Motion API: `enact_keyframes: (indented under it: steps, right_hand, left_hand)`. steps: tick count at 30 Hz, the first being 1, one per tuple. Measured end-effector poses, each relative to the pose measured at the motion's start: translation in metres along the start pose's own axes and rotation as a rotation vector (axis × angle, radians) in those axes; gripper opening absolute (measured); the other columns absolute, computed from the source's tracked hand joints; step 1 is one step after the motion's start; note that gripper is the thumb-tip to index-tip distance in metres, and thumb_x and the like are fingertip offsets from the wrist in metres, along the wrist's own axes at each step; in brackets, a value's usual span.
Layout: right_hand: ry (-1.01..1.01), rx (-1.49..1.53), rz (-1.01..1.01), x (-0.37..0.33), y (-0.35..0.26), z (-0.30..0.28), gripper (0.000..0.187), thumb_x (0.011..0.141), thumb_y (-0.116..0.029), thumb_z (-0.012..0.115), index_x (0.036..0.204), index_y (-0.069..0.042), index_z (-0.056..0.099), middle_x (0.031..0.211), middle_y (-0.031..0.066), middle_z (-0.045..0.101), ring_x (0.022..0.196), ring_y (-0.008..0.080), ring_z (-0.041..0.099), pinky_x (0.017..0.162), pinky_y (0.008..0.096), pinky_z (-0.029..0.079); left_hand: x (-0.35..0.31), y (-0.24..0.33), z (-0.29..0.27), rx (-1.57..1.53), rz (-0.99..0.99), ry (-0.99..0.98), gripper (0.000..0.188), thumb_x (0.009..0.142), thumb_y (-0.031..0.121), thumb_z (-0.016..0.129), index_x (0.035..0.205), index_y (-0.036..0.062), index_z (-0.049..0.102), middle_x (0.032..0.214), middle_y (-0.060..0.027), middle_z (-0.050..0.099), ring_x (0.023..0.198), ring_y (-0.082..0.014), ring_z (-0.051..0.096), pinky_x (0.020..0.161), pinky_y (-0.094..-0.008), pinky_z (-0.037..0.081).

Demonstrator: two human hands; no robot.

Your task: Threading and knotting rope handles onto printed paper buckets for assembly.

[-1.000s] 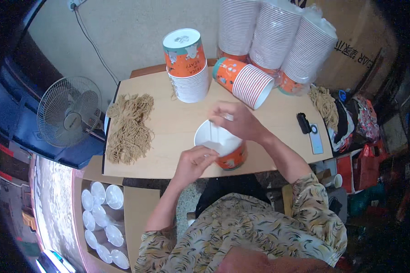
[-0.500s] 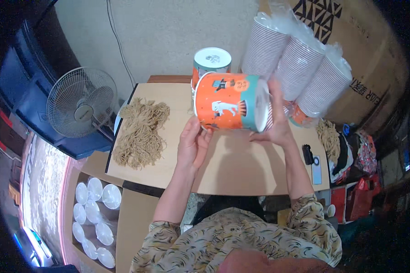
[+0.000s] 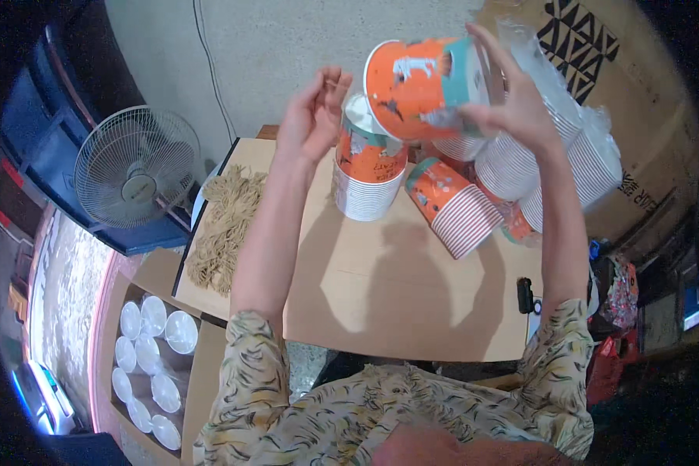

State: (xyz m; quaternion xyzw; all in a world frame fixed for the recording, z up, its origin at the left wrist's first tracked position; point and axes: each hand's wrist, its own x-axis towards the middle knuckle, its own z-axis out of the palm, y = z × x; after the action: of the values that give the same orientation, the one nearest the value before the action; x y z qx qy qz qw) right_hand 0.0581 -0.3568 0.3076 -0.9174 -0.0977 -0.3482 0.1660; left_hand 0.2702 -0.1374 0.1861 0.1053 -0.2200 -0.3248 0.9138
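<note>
A large orange paper bucket with a teal band at its base and printed figures is tilted on its side in the air. My right hand grips it round the base end, which is blurred. To its left my left hand is raised with fingers loosely bent and apart, holding nothing. Below the held bucket stands an upside-down stack of similar buckets, base up, partly hidden by it. Another nested stack of buckets lies on its side on the table.
Bagged stacks of white containers lean by a big cardboard box at the right. Beige twine bundles lie on the table's left. A fan stands left, above an open box of clear plastic cups. A black object lies at right.
My right hand has lifted the bucket up and away from me. My left hand has let go of it and risen on the left. The stacks beneath have come into view.
</note>
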Motion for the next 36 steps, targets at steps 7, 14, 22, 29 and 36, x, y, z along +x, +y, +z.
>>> enact_keyframes:
  steps: [7,14,22,29,36]
  right_hand:
    - [-0.233,-0.086,0.153,0.079,0.040,0.062,0.095,0.065,-0.047,0.079,0.146,-0.010,0.047,0.139,0.0206,0.056,0.121,0.0306,0.058,0.102,0.0398,0.045]
    - [-0.506,0.028,0.399,0.097,0.009,0.088,0.110,0.060,-0.053,0.082,0.148,-0.001,0.042,0.142,0.0244,0.052,0.127,0.0352,0.054,0.105,0.0431,0.045]
    - [-0.600,0.043,0.387,0.101,0.030,0.088,0.112,0.061,-0.059,0.080,0.149,0.000,0.041,0.141,0.0249,0.052,0.128,0.0352,0.053,0.106,0.0425,0.044]
    - [-0.612,0.017,0.428,0.084,0.037,0.130,0.100,0.064,-0.061,0.077,0.139,0.001,0.051,0.137,0.0258,0.054,0.126,0.0359,0.054,0.104,0.0444,0.045]
    - [-0.340,-0.190,0.354,0.042,0.052,0.199,0.103,0.065,-0.062,0.075,0.145,-0.004,0.047,0.138,0.0249,0.054,0.128,0.0380,0.053,0.109,0.0427,0.041]
  left_hand:
    - [0.053,-0.003,-0.089,-0.195,-0.074,0.087,0.024,0.093,-0.003,0.058,0.116,-0.0100,0.056,0.105,-0.0152,0.064,0.081,-0.0159,0.065,0.059,-0.0170,0.055]
    - [0.042,-0.021,-0.130,-0.349,-0.168,0.216,0.029,0.093,-0.007,0.046,0.121,-0.0082,0.053,0.111,-0.0124,0.064,0.068,-0.0098,0.061,0.049,-0.0099,0.047]
    - [0.066,-0.029,-0.125,-0.233,-0.199,0.217,0.044,0.088,-0.009,0.047,0.132,-0.0121,0.047,0.123,-0.0192,0.061,0.054,-0.0023,0.047,0.043,-0.0095,0.038]
    - [0.061,-0.045,-0.174,-0.052,-0.199,0.471,0.025,0.090,-0.007,0.047,0.111,-0.0122,0.058,0.102,-0.0144,0.063,0.054,-0.0027,0.047,0.052,-0.0084,0.047]
    - [0.028,-0.035,-0.228,-0.021,-0.361,0.413,0.024,0.091,-0.011,0.045,0.110,-0.0122,0.058,0.101,-0.0126,0.063,0.078,-0.0113,0.064,0.054,-0.0124,0.052]
